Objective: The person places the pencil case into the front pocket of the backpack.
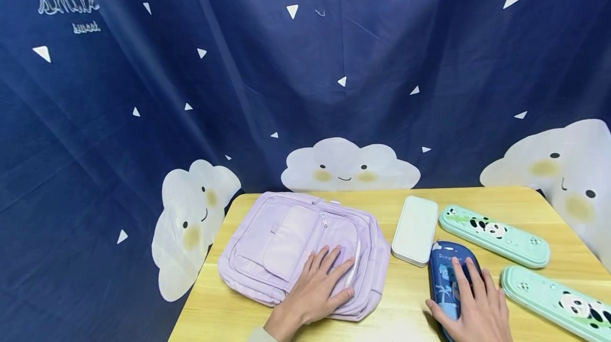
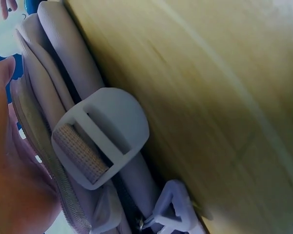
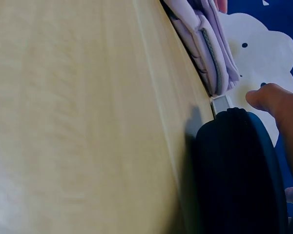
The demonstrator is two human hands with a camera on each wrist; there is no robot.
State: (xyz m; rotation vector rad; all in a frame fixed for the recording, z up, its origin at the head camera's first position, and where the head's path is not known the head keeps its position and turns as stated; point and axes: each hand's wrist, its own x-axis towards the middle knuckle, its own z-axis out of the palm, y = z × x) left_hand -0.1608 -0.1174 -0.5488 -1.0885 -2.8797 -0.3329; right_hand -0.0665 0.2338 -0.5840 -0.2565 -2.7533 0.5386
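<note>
A lilac backpack (image 1: pixel 291 241) lies flat on the left half of the table, its front pocket facing up. My left hand (image 1: pixel 317 286) rests on its lower right part with the fingers spread. In the left wrist view a pale plastic strap buckle (image 2: pixel 102 136) shows at the side of the bag. Farther right, a dark blue pencil case (image 1: pixel 446 273) printed with "Dinosaur" and a palm tree lies on the wood. My right hand (image 1: pixel 477 305) lies over its right side, fingers extended, and hides part of the print. In the right wrist view the thumb stands apart from the case's dark side (image 3: pixel 234 170).
A white rectangular tin (image 1: pixel 415 230) lies between the backpack and two mint-green panda pencil cases, the far one (image 1: pixel 494 236) and the near one (image 1: pixel 560 299). Behind the wooden table (image 1: pixel 401 305) hangs a navy curtain (image 1: pixel 305 77) with clouds.
</note>
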